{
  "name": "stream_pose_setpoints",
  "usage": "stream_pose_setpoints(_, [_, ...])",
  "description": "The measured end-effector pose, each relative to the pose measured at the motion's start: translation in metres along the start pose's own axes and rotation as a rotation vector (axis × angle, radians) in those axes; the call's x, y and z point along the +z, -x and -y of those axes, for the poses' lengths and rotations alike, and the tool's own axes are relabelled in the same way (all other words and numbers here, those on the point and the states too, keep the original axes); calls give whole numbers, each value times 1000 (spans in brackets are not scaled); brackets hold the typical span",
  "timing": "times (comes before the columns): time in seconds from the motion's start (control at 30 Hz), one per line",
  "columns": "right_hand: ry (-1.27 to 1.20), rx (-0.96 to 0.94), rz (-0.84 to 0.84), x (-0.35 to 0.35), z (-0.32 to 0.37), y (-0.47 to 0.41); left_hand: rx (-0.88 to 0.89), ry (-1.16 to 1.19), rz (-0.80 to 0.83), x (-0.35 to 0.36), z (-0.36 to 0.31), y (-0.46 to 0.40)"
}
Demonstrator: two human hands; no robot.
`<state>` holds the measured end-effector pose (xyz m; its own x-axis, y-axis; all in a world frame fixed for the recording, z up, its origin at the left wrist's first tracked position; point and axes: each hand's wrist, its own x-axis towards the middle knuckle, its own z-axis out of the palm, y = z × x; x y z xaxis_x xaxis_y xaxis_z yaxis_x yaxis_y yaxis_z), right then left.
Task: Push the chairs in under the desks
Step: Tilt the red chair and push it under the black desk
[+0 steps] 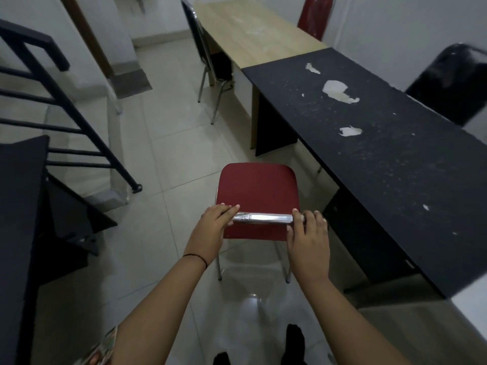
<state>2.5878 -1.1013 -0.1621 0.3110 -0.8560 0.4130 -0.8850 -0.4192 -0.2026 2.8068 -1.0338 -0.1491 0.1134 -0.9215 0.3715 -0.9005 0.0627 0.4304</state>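
Head view, looking down past both forearms. Left hand and right hand curled over the two ends of the chrome top rail of a red chair, clamped on it, fingers over the front edge. Chair directly ahead of the hands, seat pointing away, standing on the tiled floor, fully out in the aisle. Black tabletop off to the right of the hands, long axis running away and leftward, roughly parallel to the way the chair faces. So seat not aimed at the opening: probably needs a turn to the right before any push under. Right hand nearer the desk, left hand on the outer side, likely the one to swing the back round. Dark panel or drawer unit beneath the tabletop just right of the right hand; could block the legs there, with the open bay seemingly further ahead. Beyond, a black chair at a pale tabletop. Left of the hands, a black stair railing, well apart.
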Motion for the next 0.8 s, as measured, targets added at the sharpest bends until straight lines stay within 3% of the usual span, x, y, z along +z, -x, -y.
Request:
stream_pose_setpoints(0.17, [24, 27, -56, 7, 11, 0, 59, 42, 52, -9, 15, -6])
stream_pose_setpoints(0.53, [-24, 30, -148, 50, 100, -43, -189, 66, 43, -52, 107, -68])
stream_pose_setpoints(0.6, [-15, 5, -177, 59, 114, -53, -142, 12, 60, -59, 124, -75])
stream_pose_setpoints(0.8, [111, 6, -175, 71, 127, -52, 238, -140, 141, -61, 156, -76])
